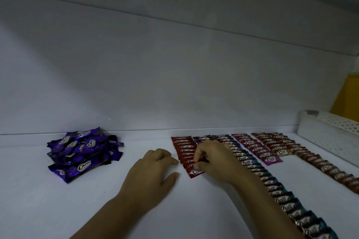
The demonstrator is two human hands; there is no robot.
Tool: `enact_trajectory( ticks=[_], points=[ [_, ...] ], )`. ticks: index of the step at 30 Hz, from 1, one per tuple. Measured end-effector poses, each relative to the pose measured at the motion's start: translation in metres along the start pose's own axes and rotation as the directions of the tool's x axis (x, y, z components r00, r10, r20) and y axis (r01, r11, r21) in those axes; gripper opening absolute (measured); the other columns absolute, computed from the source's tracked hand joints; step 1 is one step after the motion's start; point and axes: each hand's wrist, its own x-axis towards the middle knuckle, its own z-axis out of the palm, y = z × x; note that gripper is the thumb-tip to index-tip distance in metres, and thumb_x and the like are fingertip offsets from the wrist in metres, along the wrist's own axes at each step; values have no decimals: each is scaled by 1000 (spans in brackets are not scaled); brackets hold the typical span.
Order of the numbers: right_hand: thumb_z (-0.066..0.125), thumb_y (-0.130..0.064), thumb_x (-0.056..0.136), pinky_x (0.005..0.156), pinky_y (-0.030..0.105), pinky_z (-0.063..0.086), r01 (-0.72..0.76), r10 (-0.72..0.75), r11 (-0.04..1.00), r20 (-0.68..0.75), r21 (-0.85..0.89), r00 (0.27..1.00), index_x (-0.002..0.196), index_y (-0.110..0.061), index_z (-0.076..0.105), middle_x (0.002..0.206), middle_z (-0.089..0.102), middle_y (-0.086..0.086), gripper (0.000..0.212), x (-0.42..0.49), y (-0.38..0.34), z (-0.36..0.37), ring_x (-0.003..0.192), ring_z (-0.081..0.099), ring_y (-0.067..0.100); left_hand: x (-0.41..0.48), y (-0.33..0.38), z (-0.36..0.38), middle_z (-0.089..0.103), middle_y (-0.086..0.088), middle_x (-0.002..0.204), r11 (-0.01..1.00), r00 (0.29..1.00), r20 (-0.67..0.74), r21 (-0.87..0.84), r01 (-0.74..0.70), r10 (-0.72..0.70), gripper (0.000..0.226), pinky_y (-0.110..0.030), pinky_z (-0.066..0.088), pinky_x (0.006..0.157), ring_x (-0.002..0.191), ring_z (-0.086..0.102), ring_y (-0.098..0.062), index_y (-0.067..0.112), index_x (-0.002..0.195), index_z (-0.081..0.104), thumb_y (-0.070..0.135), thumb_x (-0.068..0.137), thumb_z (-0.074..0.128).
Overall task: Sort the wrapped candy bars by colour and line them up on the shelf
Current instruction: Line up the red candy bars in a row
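A loose heap of purple candy bars [83, 150] lies at the left of the white shelf [58, 209]. Right of centre run overlapping rows: red bars [183, 149], blue bars [279, 194], magenta bars [258, 148] and brown bars [318, 161]. My right hand [213, 161] rests over the red rows, its thumb and fingers pinched on the front red bar [195, 172]. My left hand [155, 170] lies on the shelf just left of the red row, fingers curled loosely, holding nothing.
A white perforated basket [328, 137] stands at the far right by the shelf's back wall. Behind it is a yellow object [347, 99]. One pale bar [284, 152] lies among the brown ones.
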Motion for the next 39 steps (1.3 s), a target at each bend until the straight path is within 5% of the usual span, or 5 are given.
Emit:
enact_trajectory(
  ticks=[5,10,22,39],
  points=[
    [67,-20,83,82,29,49,-146,153,986,-97,80,983,76,-33,49,83,58,-14,23,-2,7,-9,80,57,3,-1,0,1,43,20,137,1000,1000,12,0,-21,21,43,-14,32,95,121,38,1,40,136,46,53,96,39],
    [62,-20,85,71,24,45,-260,259,966,-33,-11,965,89,-23,55,86,60,-9,9,-4,17,-10,81,57,8,-1,1,0,44,21,135,997,996,44,-1,-71,71,42,-14,32,94,119,39,2,42,138,43,49,97,38],
    [64,-14,82,75,30,56,-317,319,947,35,-48,947,76,-11,71,80,72,3,9,0,18,-6,75,67,13,-1,0,1,42,19,140,994,989,101,19,-109,107,41,-18,32,98,124,36,1,44,140,40,46,99,36],
    [48,-25,95,79,29,52,-286,288,946,-13,-150,958,85,-16,64,84,66,-1,20,-3,18,-6,79,62,12,-1,1,1,41,19,143,997,990,119,12,-81,79,41,-17,30,103,127,35,2,42,138,45,48,99,36]
  ],
)
